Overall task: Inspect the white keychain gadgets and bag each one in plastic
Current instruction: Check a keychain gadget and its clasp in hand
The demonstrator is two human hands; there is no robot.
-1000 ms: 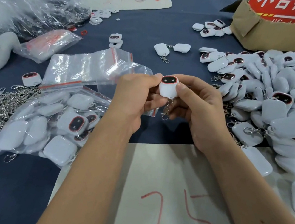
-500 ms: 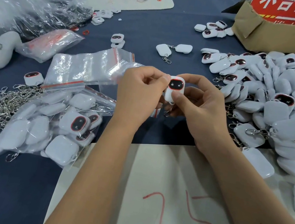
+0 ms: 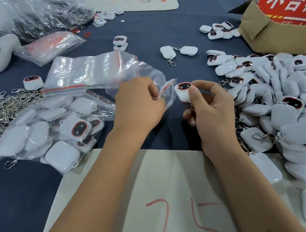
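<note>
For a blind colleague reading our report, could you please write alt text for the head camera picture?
A person's right hand holds a white keychain gadget beside a small clear zip bag pinched by the left hand, above a dark blue table. A large pile of gadgets lies to the right, a filled bag to the left.

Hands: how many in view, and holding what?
2. Left hand pinches a clear red-zip plastic bag mid-table; right hand beside it holds a white square keychain gadget.
</note>
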